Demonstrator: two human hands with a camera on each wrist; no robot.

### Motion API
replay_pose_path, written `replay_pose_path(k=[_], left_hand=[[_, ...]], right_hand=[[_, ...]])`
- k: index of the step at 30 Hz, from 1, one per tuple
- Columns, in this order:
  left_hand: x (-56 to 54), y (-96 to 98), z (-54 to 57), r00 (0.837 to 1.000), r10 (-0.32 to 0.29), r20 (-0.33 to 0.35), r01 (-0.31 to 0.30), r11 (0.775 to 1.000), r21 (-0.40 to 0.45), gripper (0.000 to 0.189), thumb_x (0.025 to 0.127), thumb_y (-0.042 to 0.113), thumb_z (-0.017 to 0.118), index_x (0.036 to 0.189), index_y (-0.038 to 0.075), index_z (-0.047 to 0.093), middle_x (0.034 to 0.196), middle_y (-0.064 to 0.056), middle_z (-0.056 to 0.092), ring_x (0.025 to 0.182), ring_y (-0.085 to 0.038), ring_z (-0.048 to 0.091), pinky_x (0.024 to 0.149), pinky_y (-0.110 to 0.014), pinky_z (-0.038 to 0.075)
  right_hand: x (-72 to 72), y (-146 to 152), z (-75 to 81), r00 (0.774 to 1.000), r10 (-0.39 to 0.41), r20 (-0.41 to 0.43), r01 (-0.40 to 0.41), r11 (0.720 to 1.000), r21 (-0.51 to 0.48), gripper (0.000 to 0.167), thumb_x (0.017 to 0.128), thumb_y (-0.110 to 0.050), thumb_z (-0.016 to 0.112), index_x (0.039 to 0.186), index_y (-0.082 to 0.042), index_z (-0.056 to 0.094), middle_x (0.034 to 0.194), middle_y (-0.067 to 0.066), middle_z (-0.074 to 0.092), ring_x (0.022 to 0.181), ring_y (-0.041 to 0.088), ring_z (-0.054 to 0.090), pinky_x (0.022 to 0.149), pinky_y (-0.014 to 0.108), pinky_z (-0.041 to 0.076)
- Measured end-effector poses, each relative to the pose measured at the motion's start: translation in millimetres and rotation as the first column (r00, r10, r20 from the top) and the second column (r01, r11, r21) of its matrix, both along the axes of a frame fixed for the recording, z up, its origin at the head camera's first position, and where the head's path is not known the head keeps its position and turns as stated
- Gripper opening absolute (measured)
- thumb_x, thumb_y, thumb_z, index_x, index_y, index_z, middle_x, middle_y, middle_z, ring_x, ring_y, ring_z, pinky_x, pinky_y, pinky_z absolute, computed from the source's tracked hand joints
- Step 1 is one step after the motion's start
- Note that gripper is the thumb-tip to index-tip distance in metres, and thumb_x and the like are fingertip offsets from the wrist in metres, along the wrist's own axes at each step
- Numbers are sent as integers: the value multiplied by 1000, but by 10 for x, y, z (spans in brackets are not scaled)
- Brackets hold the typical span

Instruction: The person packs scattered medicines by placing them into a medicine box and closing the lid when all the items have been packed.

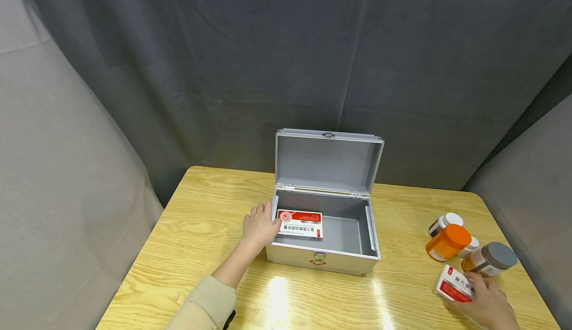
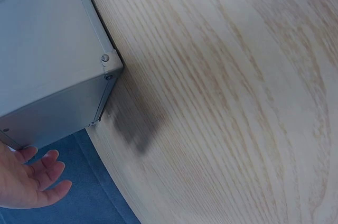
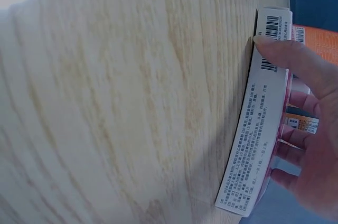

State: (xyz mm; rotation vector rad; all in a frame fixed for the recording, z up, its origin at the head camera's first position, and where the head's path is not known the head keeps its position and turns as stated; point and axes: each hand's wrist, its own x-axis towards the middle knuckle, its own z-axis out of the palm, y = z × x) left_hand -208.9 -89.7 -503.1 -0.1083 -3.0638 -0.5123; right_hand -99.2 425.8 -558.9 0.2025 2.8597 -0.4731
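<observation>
A silver metal first-aid case [image 1: 322, 265] stands on the table with its lid raised. In its left part lies a white and red medicine box [image 1: 300, 223]. My left hand [image 1: 260, 225] rests at the case's left rim, its fingers loosely bent along the outer wall, as the left wrist view also shows. At the table's right my right hand [image 1: 487, 302] grips a second white and red medicine box [image 1: 455, 284] between thumb and fingers. In the right wrist view a long printed side of this box [image 3: 253, 123] faces the camera, with the thumb over its barcode.
Just beyond the right hand stand an orange bottle [image 1: 448, 242], a grey-lidded jar [image 1: 489, 259] and two small white-capped bottles, one of them [image 1: 445, 223] farther back. The wooden table [image 1: 214, 191] has a dark curtain behind it and pale cloth at both sides.
</observation>
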Motion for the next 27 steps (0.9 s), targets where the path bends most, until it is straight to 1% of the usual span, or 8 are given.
replay_pose_path(k=[6,9,12,17,19,22,25,27], left_hand=[[5,7,14,1000,-1,2,1,1000,-6,51,88,35,51,128,6,39,120,-16,50,111,-32,45,84,-46,39],[8,8,24,1000,-3,-1,3,1000,-19,50,88,35,51,127,6,40,119,-16,51,111,-32,45,84,-46,39],[12,8,36,1000,-5,-3,5,1000,-31,49,88,35,51,126,6,40,118,-17,51,111,-32,45,83,-46,39],[12,13,46,1000,-8,-1,8,999,-43,50,88,35,50,127,6,40,120,-17,50,114,-33,44,85,-47,38],[11,14,41,1000,-7,-3,7,999,-52,51,88,35,50,128,6,40,121,-17,50,114,-33,44,85,-47,38],[13,15,38,1000,-5,-12,4,998,-61,51,87,35,51,127,6,40,120,-17,50,112,-33,44,84,-46,38],[14,16,40,1000,-2,-14,1,998,-63,50,87,35,51,126,6,41,118,-17,51,110,-32,45,83,-46,39],[14,15,38,1000,-2,-19,1,998,-60,50,86,35,52,125,5,41,117,-17,51,109,-32,45,82,-46,39]], right_hand=[[5,-34,9,999,7,-33,-6,1000,13,102,59,-66,69,122,6,36,106,40,39,85,47,45,62,52,40],[8,-66,22,996,21,-91,-19,1000,20,101,59,-66,70,121,6,37,105,39,42,86,46,46,63,54,40],[3,-111,48,987,41,-156,-38,999,23,100,59,-65,71,120,8,39,106,38,43,87,45,46,67,56,39],[-20,-195,132,975,47,-219,-44,999,17,97,60,-61,73,118,9,40,105,39,45,86,46,47,69,57,39],[-32,-226,169,963,54,-262,-55,998,6,94,60,-57,76,117,9,41,103,38,47,85,45,49,68,55,39],[-56,-280,229,939,70,-335,-78,997,-10,87,59,-50,80,115,7,44,102,36,49,83,43,50,67,53,39],[-82,-350,299,916,81,-393,-97,995,-20,83,56,-45,83,113,4,47,103,33,49,84,43,49,66,53,38],[-98,-398,354,906,88,-414,-109,994,-27,81,56,-43,83,113,3,47,105,34,46,87,45,47,68,56,37]])
